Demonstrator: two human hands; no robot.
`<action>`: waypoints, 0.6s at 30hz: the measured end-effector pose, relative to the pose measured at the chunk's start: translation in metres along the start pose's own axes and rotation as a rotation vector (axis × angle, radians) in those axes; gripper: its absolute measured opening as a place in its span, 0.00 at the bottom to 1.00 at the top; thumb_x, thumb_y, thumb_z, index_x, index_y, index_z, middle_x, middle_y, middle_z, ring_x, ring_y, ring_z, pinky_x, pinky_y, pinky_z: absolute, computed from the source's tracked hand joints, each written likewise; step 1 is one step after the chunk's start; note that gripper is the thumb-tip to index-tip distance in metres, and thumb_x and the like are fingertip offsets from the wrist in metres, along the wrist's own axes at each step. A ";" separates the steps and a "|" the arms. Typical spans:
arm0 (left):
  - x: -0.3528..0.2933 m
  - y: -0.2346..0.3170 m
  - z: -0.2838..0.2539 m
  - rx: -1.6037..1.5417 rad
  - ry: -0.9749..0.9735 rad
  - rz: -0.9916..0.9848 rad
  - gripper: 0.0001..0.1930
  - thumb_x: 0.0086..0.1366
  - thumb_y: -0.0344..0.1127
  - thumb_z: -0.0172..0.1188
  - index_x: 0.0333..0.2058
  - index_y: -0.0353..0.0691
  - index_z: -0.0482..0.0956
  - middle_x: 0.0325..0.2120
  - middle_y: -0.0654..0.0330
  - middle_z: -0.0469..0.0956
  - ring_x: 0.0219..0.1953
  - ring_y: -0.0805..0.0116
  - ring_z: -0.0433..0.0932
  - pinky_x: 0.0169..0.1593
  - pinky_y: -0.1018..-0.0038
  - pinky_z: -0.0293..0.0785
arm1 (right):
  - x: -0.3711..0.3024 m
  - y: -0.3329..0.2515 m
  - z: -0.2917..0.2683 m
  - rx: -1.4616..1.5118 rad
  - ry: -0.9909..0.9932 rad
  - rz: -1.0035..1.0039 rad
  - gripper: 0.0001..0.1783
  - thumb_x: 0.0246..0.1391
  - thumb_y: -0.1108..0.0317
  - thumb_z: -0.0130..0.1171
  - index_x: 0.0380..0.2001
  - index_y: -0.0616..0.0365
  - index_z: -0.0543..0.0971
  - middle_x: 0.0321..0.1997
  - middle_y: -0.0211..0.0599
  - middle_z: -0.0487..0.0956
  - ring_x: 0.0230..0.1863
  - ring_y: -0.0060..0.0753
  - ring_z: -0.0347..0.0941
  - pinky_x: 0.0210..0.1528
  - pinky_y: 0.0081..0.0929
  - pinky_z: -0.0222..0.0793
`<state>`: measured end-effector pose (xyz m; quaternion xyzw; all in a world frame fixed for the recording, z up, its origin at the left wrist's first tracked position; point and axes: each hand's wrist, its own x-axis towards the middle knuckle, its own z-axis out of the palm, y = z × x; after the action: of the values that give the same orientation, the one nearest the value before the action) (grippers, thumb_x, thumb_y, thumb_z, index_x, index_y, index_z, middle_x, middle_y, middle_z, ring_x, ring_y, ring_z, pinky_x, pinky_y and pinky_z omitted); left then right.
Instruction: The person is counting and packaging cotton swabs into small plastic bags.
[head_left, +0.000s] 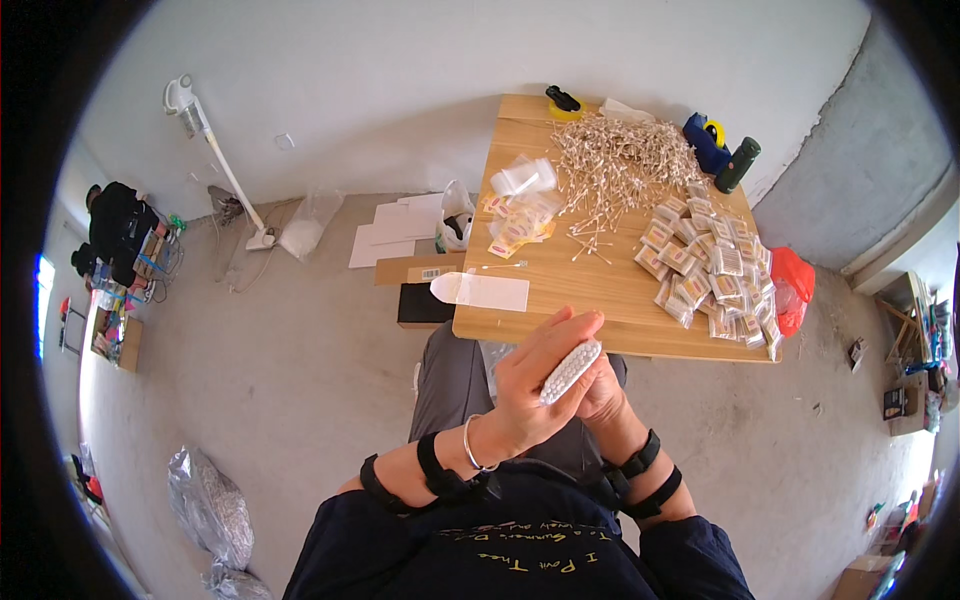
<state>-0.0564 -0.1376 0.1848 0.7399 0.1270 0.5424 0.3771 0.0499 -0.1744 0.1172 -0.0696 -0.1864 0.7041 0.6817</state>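
Observation:
Between my two palms, just off the table's front edge, is a bundle of cotton swabs [571, 374]. Its white tips face up as a packed oval. My left hand [528, 385] presses on it from the left with fingers stretched along it. My right hand [604, 392] closes on it from the right, its fingers partly hidden. Beyond my hands, a white open plastic sleeve [490, 292] lies at the table's left front edge with a single swab [505, 265] behind it. A loose heap of cotton swabs [625, 155] covers the back of the table.
Filled swab packets [715, 265] pile up on the right of the wooden table [600, 318]. Printed bags [522, 220] and a clear container [523, 177] lie left. A tape dispenser [706, 145], green bottle [737, 166] and red bag [790, 290] stand right. A vacuum cleaner [222, 160] leans on the wall.

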 end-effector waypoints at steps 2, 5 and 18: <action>-0.001 0.000 0.000 0.005 0.012 -0.005 0.15 0.56 0.24 0.61 0.43 0.28 0.75 0.40 0.50 0.79 0.48 0.59 0.76 0.55 0.68 0.68 | 0.001 0.002 0.001 -0.001 0.024 0.010 0.13 0.53 0.65 0.59 0.42 0.54 0.76 0.41 0.30 0.78 0.41 0.26 0.75 0.47 0.27 0.74; -0.002 -0.003 -0.001 0.003 0.021 -0.014 0.14 0.56 0.23 0.60 0.42 0.28 0.76 0.40 0.51 0.79 0.48 0.59 0.76 0.55 0.69 0.68 | 0.003 0.005 0.003 0.020 0.018 -0.006 0.12 0.53 0.67 0.58 0.42 0.54 0.76 0.41 0.29 0.77 0.41 0.26 0.75 0.46 0.27 0.74; 0.001 0.002 -0.002 -0.294 0.100 -0.268 0.13 0.62 0.25 0.55 0.46 0.27 0.73 0.41 0.47 0.78 0.45 0.65 0.77 0.49 0.75 0.72 | 0.005 0.001 -0.003 -0.098 -0.029 -0.107 0.13 0.55 0.71 0.55 0.45 0.58 0.74 0.47 0.36 0.76 0.49 0.31 0.71 0.55 0.33 0.67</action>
<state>-0.0585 -0.1378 0.1874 0.6256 0.1625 0.5360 0.5430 0.0496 -0.1686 0.1154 -0.0826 -0.2339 0.6577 0.7113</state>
